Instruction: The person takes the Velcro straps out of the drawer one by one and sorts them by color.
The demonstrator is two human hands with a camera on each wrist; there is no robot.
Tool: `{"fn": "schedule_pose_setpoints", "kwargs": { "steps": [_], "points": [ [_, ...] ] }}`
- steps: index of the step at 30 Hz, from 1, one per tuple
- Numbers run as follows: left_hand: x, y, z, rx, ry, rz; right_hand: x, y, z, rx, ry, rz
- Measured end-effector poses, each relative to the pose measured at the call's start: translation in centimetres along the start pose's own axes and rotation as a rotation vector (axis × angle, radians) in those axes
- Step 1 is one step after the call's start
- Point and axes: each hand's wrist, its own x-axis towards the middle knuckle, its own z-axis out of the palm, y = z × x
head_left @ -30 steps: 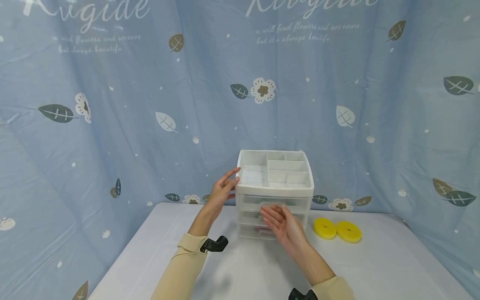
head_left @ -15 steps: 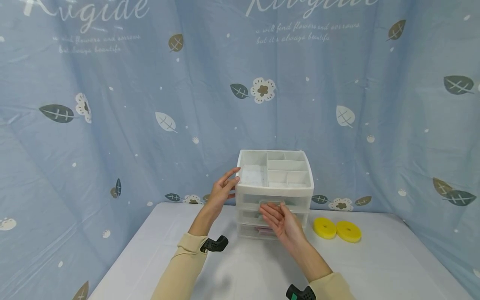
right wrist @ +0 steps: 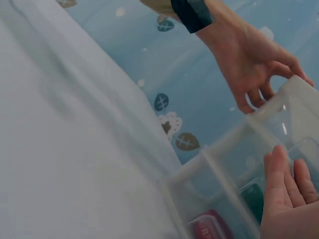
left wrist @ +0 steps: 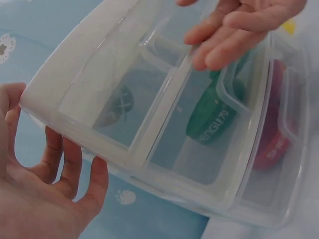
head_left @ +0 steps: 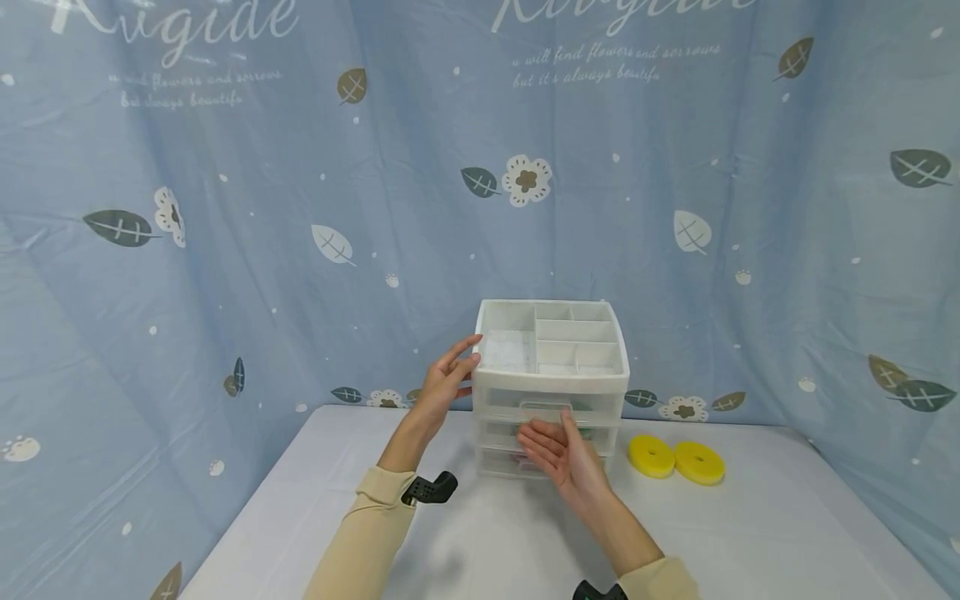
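A white storage unit (head_left: 551,383) with clear drawers stands on the table, a divided tray forming its top. My left hand (head_left: 438,387) rests against its left side, fingertips spread along the upper edge. In front of the drawers is my right hand (head_left: 576,462), palm turned up, fingers nearly straight with nothing in them. It overlaps the middle drawer, just below the top drawer's handle (head_left: 546,406). Through the clear plastic in the left wrist view, a green rounded item with white lettering (left wrist: 214,112) lies in the middle drawer. A red item (left wrist: 274,142) shows in the bottom drawer.
Two yellow discs (head_left: 651,456) with centre holes lie side by side to the right of the unit. A white cloth covers the table (head_left: 480,550). Behind it hangs a blue patterned curtain (head_left: 420,167).
My right hand has slipped slightly down from the top drawer's handle, which now shows above the fingers. The left hand and the unit have stayed in place.
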Motion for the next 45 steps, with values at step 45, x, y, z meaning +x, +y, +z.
{"fn": "schedule_pose_setpoints", "kwargs": {
  "steps": [45],
  "points": [
    [0.0,0.2,0.0,0.004,0.003,-0.016,0.5,2.6,-1.5,0.096,0.068,-0.003]
  ]
}}
